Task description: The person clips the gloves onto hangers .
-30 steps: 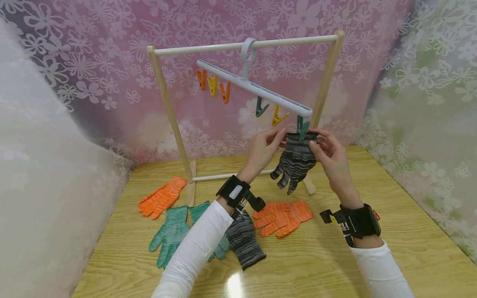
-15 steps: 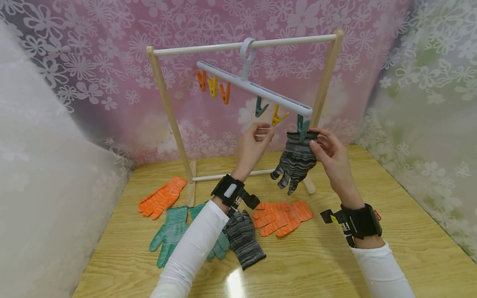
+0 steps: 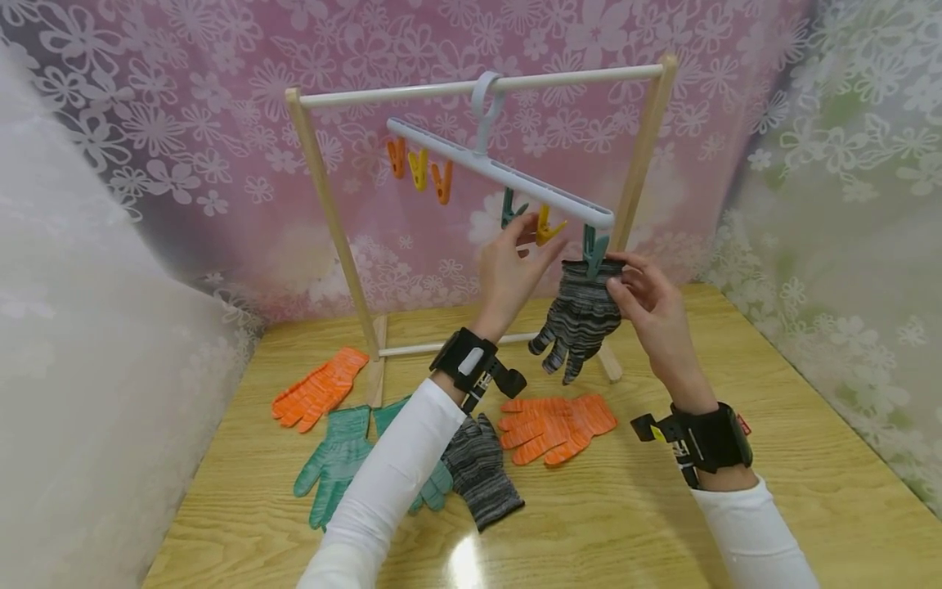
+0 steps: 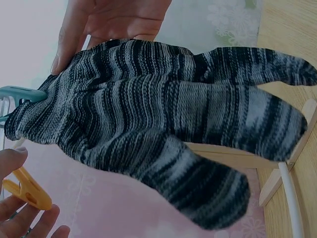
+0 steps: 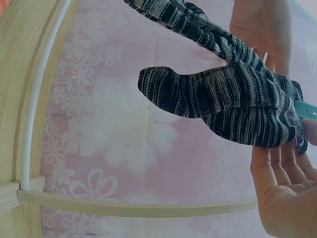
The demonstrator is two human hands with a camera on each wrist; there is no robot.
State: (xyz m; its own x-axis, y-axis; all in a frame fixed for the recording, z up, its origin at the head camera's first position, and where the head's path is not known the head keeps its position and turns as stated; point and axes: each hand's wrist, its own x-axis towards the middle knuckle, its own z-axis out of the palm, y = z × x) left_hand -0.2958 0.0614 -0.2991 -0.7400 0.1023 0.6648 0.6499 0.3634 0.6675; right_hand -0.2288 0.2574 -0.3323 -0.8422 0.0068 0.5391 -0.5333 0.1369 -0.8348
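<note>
A grey-and-black striped glove (image 3: 577,315) hangs fingers down from a dark green clothespin (image 3: 594,252) at the right end of a pale hanger (image 3: 478,163). My right hand (image 3: 658,315) pinches the glove's cuff at its right edge, thumb in front. In the right wrist view, its fingers run beneath the cuff beside the clothespin. My left hand (image 3: 508,274) is at the neighbouring yellow clothespin (image 3: 546,227), thumb on one side and fingertips on the other. The left wrist view shows this yellow clothespin (image 4: 30,192) between thumb and fingers.
The hanger hooks over the white rod (image 3: 397,94) of a wooden rack. Orange and yellow clothespins (image 3: 419,169) hang at its left end. On the table lie orange gloves (image 3: 559,429), green gloves (image 3: 334,462) and another striped glove (image 3: 486,474), partly behind my left arm.
My left hand has let go of the glove's cuff, drawn off to the left, then come up to the yellow clothespin. The right hand has stayed at the cuff.
</note>
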